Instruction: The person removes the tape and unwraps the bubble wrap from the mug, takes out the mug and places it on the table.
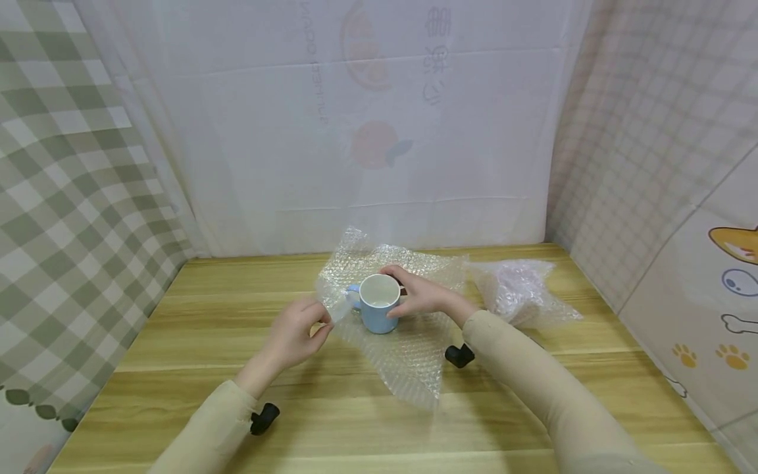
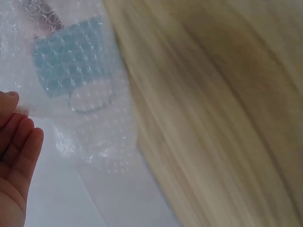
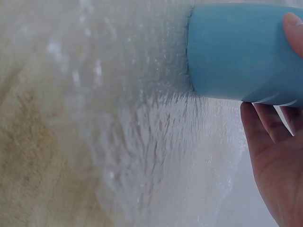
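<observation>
A blue mug stands upright on a sheet of bubble wrap spread on the tabletop, just below the middle of the head view. The right hand curls its grip round the mug's right side, thumb near the rim and fingers on the wall; the right wrist view shows a fingertip on the mug and the rest of the hand below it. The left hand pinches the wrap's left edge between thumb and fingertips, beside the mug's handle. In the left wrist view the mug shows blue through the lifted wrap, with the fingers at the left edge of the frame.

A second, crumpled piece of wrap lies at the right, apart from the mug.

The step in hand looks like the start of wrapping: mug steadied, first flap raised. The next move would call for drawing that flap over the mug's left side and handle while the right hand keeps the mug from tipping or sliding, then giving way as the wrap comes round.
</observation>
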Demonstrator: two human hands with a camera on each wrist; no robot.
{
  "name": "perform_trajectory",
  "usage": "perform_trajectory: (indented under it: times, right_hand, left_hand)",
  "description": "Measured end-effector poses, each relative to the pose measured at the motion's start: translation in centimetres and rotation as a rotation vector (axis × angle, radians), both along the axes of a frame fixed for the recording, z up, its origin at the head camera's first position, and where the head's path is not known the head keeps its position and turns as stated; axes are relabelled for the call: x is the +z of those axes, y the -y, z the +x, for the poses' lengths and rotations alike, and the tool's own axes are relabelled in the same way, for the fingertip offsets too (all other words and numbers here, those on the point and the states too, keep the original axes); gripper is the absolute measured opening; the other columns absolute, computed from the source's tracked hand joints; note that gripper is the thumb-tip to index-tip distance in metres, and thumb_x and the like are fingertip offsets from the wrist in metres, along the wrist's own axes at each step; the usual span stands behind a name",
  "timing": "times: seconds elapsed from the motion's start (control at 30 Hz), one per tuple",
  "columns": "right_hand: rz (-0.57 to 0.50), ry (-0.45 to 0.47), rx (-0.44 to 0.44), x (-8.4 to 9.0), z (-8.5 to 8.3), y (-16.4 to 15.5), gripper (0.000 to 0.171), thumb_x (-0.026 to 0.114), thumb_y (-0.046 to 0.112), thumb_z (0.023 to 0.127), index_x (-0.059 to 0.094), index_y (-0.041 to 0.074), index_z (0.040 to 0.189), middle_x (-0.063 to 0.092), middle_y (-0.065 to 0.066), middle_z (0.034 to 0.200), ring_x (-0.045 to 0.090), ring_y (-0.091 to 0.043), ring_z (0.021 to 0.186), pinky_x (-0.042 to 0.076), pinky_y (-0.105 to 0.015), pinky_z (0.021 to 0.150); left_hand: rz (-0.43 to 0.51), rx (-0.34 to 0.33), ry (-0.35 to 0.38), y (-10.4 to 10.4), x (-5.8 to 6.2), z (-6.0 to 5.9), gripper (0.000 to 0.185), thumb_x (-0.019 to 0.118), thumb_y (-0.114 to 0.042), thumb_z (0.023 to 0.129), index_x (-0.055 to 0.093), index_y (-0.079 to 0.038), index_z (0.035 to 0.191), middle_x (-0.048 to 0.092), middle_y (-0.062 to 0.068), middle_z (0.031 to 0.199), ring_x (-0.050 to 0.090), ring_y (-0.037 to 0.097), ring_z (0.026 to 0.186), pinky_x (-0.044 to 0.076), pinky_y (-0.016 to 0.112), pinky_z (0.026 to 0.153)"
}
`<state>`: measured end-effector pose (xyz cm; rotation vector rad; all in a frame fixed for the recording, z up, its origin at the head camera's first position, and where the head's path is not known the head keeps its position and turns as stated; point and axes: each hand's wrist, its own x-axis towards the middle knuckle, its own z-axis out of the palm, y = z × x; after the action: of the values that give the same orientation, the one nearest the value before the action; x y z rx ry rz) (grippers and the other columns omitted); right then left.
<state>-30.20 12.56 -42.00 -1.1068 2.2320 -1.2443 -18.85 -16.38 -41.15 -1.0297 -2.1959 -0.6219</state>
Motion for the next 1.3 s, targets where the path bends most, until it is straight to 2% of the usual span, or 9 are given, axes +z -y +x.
perform_trajectory:
  times: [0.17,0.33,0.63,0.77,1.0,1.13,1.3]
  right_hand:
    - [0.004,0.002,-0.005,0.0,-0.1,-0.1,0.084,0.082,0.002,0.078,0.031,0.000,0.145,0.045,-0.016,0.137,0.048,-0.030,0.127,0.042,-0.036,0.107]
    - [-0.007,0.005,-0.008,0.0,0.1,-0.4,0.084,0.082,0.003,0.079,0.031,-0.001,0.145,0.044,-0.016,0.138,0.047,-0.031,0.127,0.042,-0.038,0.107]
    - [-0.022,0.017,-0.012,-0.2,0.0,-0.5,0.084,0.082,0.002,0.078,0.031,0.000,0.145,0.046,-0.017,0.136,0.047,-0.031,0.126,0.042,-0.040,0.107]
    - [-0.008,0.006,-0.011,-0.2,0.0,-0.4,0.083,0.082,0.002,0.079,0.031,0.000,0.145,0.046,-0.016,0.136,0.048,-0.030,0.126,0.042,-0.040,0.107]
    - [-0.018,0.008,0.000,-0.1,0.2,-0.3,0.082,0.081,0.002,0.080,0.030,-0.001,0.145,0.045,-0.018,0.136,0.047,-0.032,0.126,0.042,-0.039,0.107]
    - [-0.011,0.009,-0.003,-0.1,0.2,-0.2,0.083,0.081,0.002,0.080,0.030,0.000,0.145,0.045,-0.017,0.137,0.047,-0.031,0.127,0.042,-0.039,0.107]
    - [-0.014,0.014,0.001,-0.2,0.1,0.0,0.083,0.081,0.003,0.081,0.030,0.001,0.146,0.045,-0.016,0.137,0.047,-0.031,0.127,0.042,-0.039,0.107]
  left_hand:
    - [-0.011,-0.029,0.014,0.9,-0.4,0.5,0.030,0.081,0.007,0.068,0.057,-0.010,0.077,0.060,-0.002,0.076,0.057,0.012,0.069,0.051,0.028,0.059]
    - [-0.021,-0.063,0.031,1.6,-0.1,0.5,0.032,0.084,0.009,0.067,0.062,-0.008,0.085,0.065,0.000,0.084,0.062,0.016,0.077,0.054,0.030,0.064]
    - [-0.042,0.023,0.005,2.9,1.2,0.1,0.028,0.079,0.010,0.072,0.068,-0.003,0.094,0.069,0.007,0.092,0.065,0.024,0.086,0.056,0.038,0.071]
    - [-0.038,0.036,-0.001,2.8,1.5,-0.1,0.028,0.081,0.005,0.074,0.070,-0.003,0.099,0.071,0.007,0.096,0.066,0.024,0.089,0.057,0.038,0.072]
    - [-0.082,-0.004,-0.012,2.1,2.0,-0.5,0.029,0.084,-0.005,0.075,0.072,-0.005,0.102,0.071,0.009,0.106,0.065,0.025,0.099,0.057,0.038,0.079]
    - [-0.134,-0.018,0.007,1.7,2.3,-0.7,0.026,0.084,-0.008,0.076,0.072,-0.006,0.100,0.071,0.008,0.105,0.066,0.025,0.099,0.057,0.038,0.080]
    - [-0.210,0.009,0.063,1.7,2.3,-0.6,0.021,0.085,-0.008,0.077,0.073,-0.007,0.094,0.071,0.004,0.097,0.066,0.023,0.093,0.057,0.036,0.076]
